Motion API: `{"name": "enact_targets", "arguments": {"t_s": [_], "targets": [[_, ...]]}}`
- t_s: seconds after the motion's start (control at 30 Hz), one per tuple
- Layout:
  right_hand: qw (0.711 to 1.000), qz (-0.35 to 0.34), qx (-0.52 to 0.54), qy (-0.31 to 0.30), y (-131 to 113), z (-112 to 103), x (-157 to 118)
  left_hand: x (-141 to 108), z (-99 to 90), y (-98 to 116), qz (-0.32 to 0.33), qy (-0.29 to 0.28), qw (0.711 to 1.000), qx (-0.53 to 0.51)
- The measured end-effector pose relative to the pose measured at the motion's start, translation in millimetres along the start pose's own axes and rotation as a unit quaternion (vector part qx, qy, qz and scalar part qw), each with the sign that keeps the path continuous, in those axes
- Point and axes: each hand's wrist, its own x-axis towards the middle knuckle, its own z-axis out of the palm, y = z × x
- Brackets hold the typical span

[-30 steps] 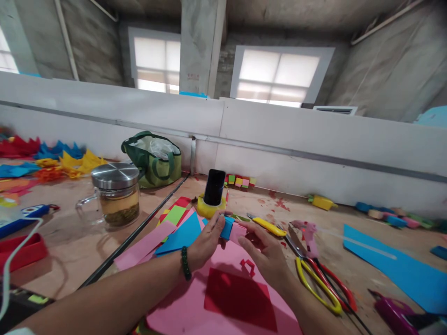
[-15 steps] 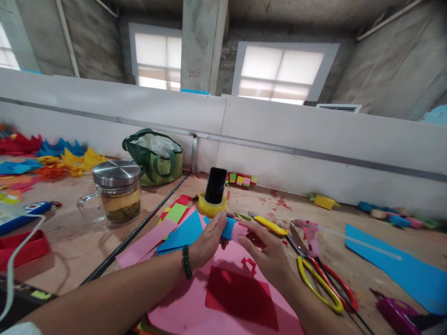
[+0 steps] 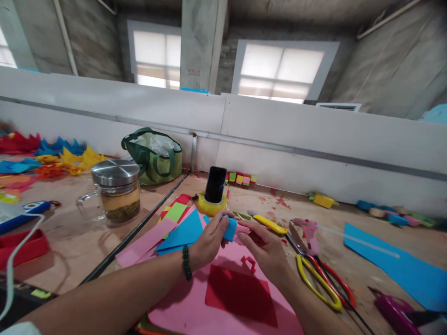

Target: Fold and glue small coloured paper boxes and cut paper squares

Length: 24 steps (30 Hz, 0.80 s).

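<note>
Holding folded blue-and-pink piece [image 3: 229, 229] above pink sheet [image 3: 185, 312]. Left hand [image 3: 211, 238] closed around blue part; right hand [image 3: 262, 243], half-curled, pinching pink end. Scissors [image 3: 316, 274] on bench [image 3: 372, 267], right.

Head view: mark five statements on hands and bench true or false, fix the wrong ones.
1. The left hand holds the blue piece. True.
2. The right hand holds the cutter. False: its fingers are at the pink piece.
3. The bracelet is on the right wrist. False: it is on the left.
4. The red sheet lies on the pink sheet. True.
5. The phone lies flat. False: it is propped up in the yellow stand.
</note>
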Motion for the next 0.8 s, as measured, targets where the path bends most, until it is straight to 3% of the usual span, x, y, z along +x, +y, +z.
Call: {"name": "enact_targets", "arguments": {"t_s": [0.53,0.8], "targets": [[0.998,-0.038,-0.051,0.016,4.2,1.6,1.0,-2.4,-2.4,-1.8,0.016,0.030,0.998,0.056],[0.996,-0.059,-0.060,0.012,-3.0,2.0,0.1,-2.4,-2.3,-1.4,0.032,0.007,0.996,0.080]]}}
